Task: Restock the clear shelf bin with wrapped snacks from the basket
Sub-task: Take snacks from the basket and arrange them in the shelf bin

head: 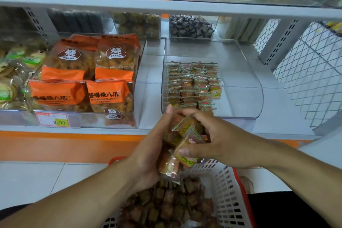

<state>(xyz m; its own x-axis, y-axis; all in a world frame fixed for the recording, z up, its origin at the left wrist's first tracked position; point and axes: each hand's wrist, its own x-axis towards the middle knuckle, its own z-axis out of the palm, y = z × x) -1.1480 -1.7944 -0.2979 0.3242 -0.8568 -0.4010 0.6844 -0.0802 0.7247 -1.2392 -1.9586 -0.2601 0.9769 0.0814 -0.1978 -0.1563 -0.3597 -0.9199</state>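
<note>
Cupping a clutch of wrapped snacks [182, 146] at frame centre, the left hand [148, 152] supports them while the right hand [216, 140] pinches them; clear shelf bin [240, 79] above, white basket [224, 190] below.

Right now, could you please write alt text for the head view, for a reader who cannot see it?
Both hands, left hand and right hand, hold a bunch of wrapped snacks above a white basket of more snacks. Just beyond stands a clear bin, its left part filled with rows of the same snacks. Orange bags fill the bin to its left.
</note>
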